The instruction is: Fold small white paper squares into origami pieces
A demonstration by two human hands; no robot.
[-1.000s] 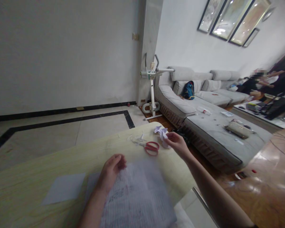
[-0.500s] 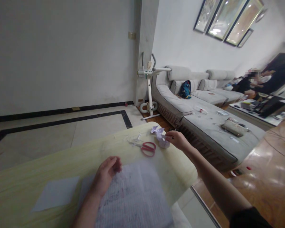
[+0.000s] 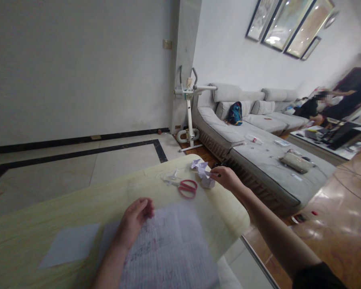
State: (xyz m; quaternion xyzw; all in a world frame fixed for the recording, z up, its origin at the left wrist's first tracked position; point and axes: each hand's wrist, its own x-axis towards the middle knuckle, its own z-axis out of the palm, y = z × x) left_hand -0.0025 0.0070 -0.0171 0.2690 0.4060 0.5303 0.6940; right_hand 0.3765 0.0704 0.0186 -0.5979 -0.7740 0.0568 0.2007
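Observation:
My right hand point(image 3: 227, 178) reaches to the table's far right corner, its fingers closed on a piece of folded white paper point(image 3: 209, 174). Several small folded paper shapes point(image 3: 202, 167) lie against and beside it. Scissors with red handles point(image 3: 188, 188) rest just left of them, blades pointing left among thin paper scraps point(image 3: 173, 175). Over the upper left edge of a large lined sheet with writing point(image 3: 171, 245), my left hand point(image 3: 138, 214) sits loosely curled, with nothing visible in it. A blank white sheet point(image 3: 70, 245) lies further left.
The pale yellow tabletop point(image 3: 123, 188) ends in a rounded corner at right. Beyond it stand a grey sofa point(image 3: 264, 168) with a bag point(image 3: 296, 161) and a backpack point(image 3: 236, 113), and white exercise equipment point(image 3: 189, 116). People point(image 3: 313, 106) are at the far right.
Both hands and the things on the table stay almost in place. At the far right, a person in the background has shifted and stretches out an arm.

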